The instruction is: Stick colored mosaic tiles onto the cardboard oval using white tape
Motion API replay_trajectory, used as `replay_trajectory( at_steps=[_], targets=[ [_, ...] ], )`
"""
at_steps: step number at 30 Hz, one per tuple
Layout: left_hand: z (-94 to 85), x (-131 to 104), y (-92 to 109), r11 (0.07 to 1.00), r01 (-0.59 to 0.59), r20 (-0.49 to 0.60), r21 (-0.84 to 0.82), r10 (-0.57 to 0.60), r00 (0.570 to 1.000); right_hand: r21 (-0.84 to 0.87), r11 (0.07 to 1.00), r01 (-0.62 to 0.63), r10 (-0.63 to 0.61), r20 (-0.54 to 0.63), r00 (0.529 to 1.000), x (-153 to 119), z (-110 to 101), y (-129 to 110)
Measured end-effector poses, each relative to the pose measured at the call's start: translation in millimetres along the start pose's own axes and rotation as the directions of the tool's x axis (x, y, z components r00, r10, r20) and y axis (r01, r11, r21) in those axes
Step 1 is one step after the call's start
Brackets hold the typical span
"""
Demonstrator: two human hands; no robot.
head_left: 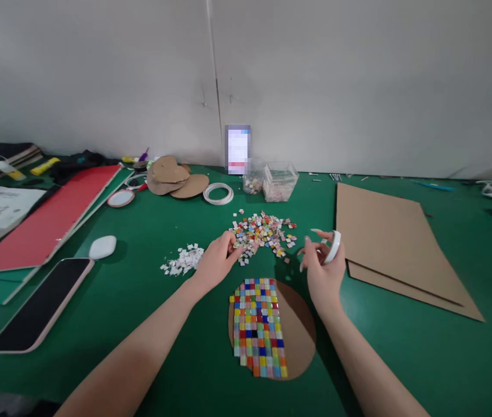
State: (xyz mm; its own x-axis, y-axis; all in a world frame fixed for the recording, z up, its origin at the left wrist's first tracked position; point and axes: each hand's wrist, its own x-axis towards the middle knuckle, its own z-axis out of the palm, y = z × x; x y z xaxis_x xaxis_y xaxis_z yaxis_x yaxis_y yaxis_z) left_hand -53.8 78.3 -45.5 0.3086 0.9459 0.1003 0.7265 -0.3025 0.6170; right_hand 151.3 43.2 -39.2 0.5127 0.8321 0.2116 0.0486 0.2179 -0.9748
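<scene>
My left hand (pixel 219 255) is at the left edge of a pile of small coloured tiles (pixel 263 229), its thumb and fingers pinched; whatever is between them is too small to make out. My right hand (pixel 324 266) is right of the pile, holding a white ring-shaped roll (pixel 334 247) around its fingers, with the fingertips bent towards the pile. Between my forearms lies a round cardboard piece (pixel 300 330), its left part covered with rows of coloured square tiles (pixel 258 327) and its right part bare brown. White scraps (pixel 182 260) are heaped beside my left hand.
Behind the pile stand two clear containers (pixel 279 182), a lit screen (pixel 237 147) and a white tape ring (pixel 218 194). Cardboard discs (pixel 190 186) lie back left. Cardboard sheets (pixel 389 243) are at right. A phone (pixel 43 304), white case (pixel 102 247) and red board (pixel 54 217) lie left.
</scene>
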Motion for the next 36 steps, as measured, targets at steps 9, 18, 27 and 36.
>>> replay_trajectory(
  at_steps=[9,18,27,36],
  targets=[
    [-3.5,-2.8,2.9,0.991,0.018,-0.09,-0.132,-0.03,0.996,0.028,1.0,-0.007,0.006,0.051,0.999,-2.6,0.9,-0.9],
    [-9.3,-10.1,20.4,0.929,0.027,-0.059,-0.368,-0.053,0.997,0.029,1.0,-0.001,-0.004,0.156,0.988,-9.7,2.8,-7.7],
    [0.4,-29.3,53.0,0.81,0.142,0.223,-0.569,-0.014,0.975,-0.037,0.999,0.034,-0.003,0.626,0.78,-48.0,13.1,-9.4],
    [0.2,-27.6,53.2,0.548,0.444,0.51,-0.709,-0.037,0.86,-0.076,0.988,0.132,-0.048,0.667,0.743,-53.2,10.4,-7.2]
  ],
)
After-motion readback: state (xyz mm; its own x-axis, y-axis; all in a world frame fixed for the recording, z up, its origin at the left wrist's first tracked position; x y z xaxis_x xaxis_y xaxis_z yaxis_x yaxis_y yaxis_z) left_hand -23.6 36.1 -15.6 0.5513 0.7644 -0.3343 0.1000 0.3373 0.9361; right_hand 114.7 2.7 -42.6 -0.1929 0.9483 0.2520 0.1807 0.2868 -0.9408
